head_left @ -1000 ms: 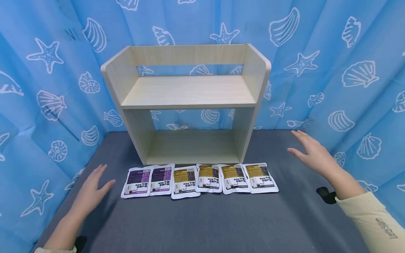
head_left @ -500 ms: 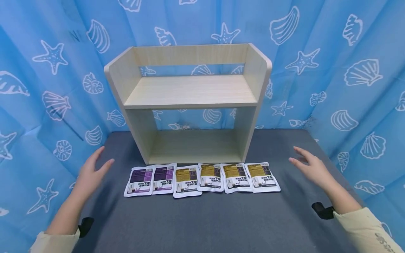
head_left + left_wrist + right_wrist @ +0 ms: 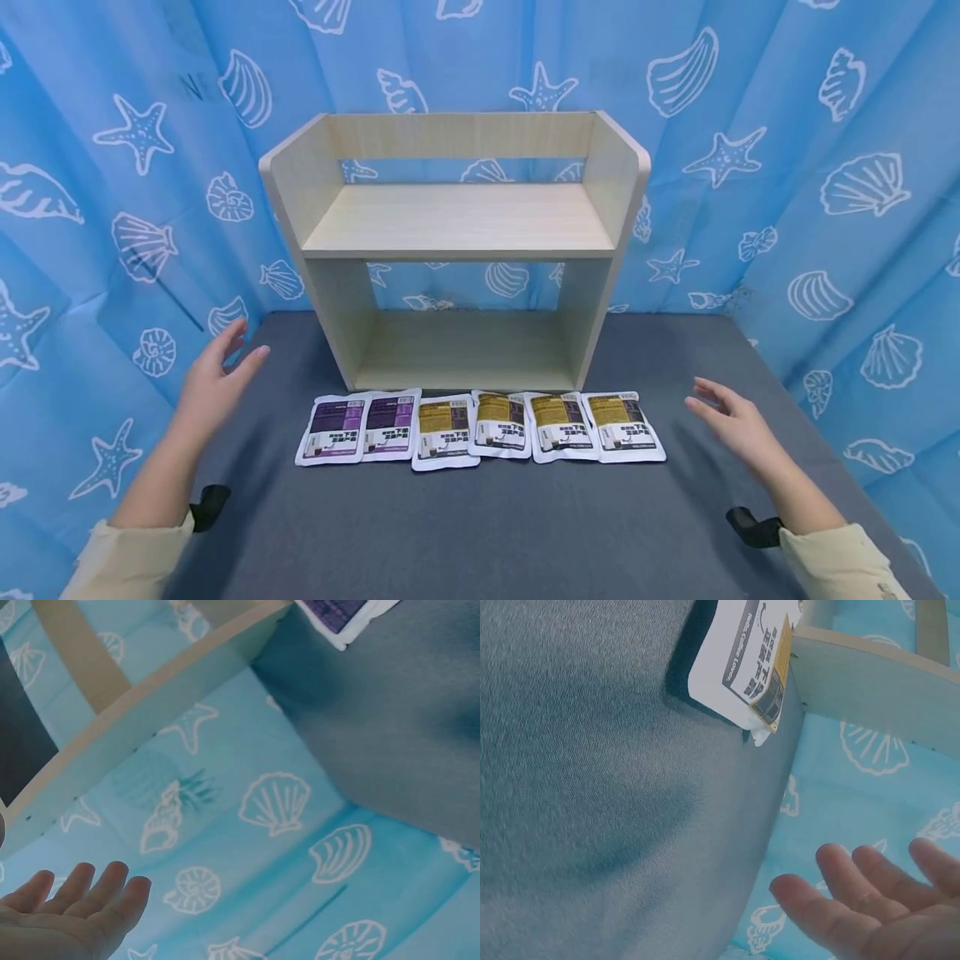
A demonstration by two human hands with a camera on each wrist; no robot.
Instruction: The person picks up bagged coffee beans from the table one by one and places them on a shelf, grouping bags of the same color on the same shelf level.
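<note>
Several flat white pouches lie in a row on the grey table. Two at the left end have purple labels, such as the purple pouch [image 3: 333, 429]; the others have gold-brown labels, such as the gold pouch [image 3: 624, 427] at the right end. My left hand [image 3: 212, 387] hovers left of the row, thumb and fingers spread apart, holding nothing. To the right of the row my right hand [image 3: 738, 421] is in the air with relaxed fingers, also holding nothing. In the right wrist view the end pouch [image 3: 739, 667] shows beyond the fingers.
A pale wooden two-tier shelf [image 3: 459, 252] stands behind the pouches, their top edges close to its base. The grey table [image 3: 480, 533] extends toward me. A blue curtain [image 3: 750, 100] with white shell and starfish prints hangs behind and at both sides.
The view has shifted slightly. My left hand has moved up and away from me in the view; my right hand has lowered a little. The pouches lie as before.
</note>
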